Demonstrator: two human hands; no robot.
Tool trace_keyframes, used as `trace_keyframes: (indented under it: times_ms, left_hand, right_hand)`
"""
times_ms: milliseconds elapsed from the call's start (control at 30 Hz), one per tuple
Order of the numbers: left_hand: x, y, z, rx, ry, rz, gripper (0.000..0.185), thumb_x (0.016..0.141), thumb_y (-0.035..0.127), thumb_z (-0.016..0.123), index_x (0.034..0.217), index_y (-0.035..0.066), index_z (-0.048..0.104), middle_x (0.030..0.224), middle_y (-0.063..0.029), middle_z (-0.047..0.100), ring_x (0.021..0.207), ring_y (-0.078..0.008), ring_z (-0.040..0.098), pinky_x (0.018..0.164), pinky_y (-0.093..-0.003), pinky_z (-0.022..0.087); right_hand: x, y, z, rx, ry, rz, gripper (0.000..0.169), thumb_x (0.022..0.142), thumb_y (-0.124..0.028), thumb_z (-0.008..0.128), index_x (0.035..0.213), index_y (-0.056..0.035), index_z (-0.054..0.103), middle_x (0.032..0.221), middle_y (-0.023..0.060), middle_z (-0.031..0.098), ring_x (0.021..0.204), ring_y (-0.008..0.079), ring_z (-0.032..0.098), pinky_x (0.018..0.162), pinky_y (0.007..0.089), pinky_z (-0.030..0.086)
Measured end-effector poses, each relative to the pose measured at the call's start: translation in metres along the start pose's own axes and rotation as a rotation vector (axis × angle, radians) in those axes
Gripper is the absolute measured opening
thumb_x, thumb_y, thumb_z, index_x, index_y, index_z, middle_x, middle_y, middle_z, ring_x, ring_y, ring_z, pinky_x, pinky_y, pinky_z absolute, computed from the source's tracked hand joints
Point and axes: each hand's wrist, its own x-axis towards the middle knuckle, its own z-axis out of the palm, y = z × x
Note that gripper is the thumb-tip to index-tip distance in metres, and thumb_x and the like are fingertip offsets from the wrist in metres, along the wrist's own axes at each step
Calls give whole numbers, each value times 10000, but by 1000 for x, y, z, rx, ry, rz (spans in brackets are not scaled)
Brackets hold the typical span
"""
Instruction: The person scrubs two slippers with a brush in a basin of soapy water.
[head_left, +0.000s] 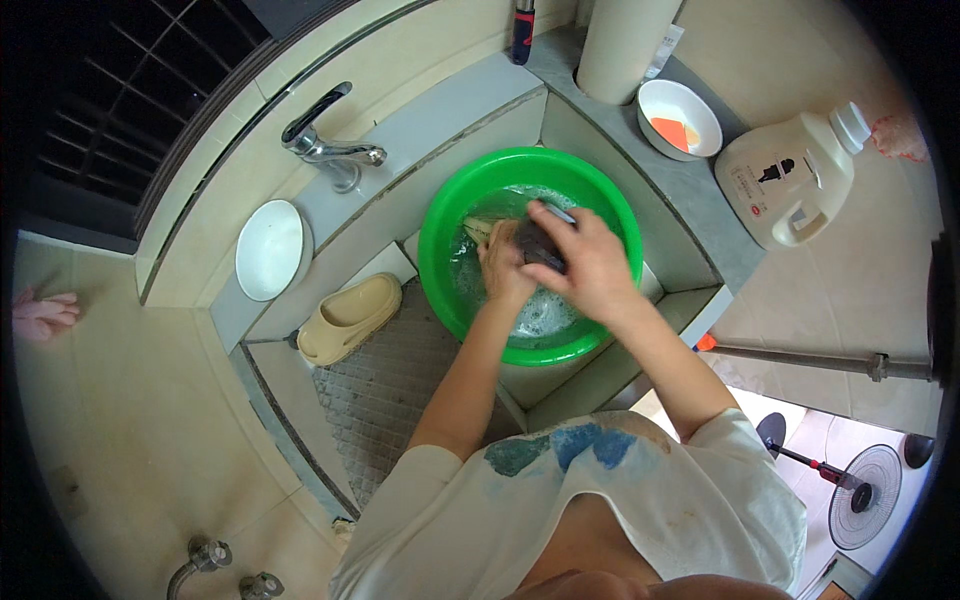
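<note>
A green plastic basin (437, 300) of sudsy water stands in the tiled sink before me. My left hand (504, 266) is inside it, gripping a cream-coloured shoe (478, 228) that is mostly hidden by the hand. Over the same shoe, my right hand (596, 262) holds a brush (540, 241) with dark bristles and a grey back, pressed close to the left hand. Motion blurs the brush a little. To the left of the basin, a cream clog (350, 319) leans against the sink wall.
A chrome faucet (337, 157) rises behind the sink. White bowls stand on the left ledge (271, 251) and right ledge (679, 124), the latter holding something orange. A detergent jug (784, 176) and a white pipe (624, 49) are at the right. A ridged mat (390, 405) covers the sink floor.
</note>
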Motion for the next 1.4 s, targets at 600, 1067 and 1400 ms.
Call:
trace_keyframes:
  times_ms: [600,1067,1400]
  left_hand:
    - [-2,-29,2,-222,222,139,417,608,-75,666,997,44,578,1026,-135,576,1030,-315,536,898,-365,421]
    - [-26,-42,-33,-786,36,-282,506,730,-103,610,1207,19,495,1110,-61,587,1023,-179,580,879,-294,469]
    - [-17,-63,-59,-754,-1,-432,395,740,-146,559,1076,61,542,1033,-42,592,961,-161,582,839,-279,468]
  right_hand:
    - [-12,10,11,-8,-15,-182,696,661,-278,777,1302,-208,515,1126,189,519,986,378,533,851,447,442]
    - [20,-14,1,295,-72,-320,631,701,-271,757,1283,-157,541,1181,181,516,1087,366,509,939,432,409]
    - [27,12,44,492,219,-39,540,769,-235,724,1268,-140,543,1104,189,554,975,349,565,854,395,473]
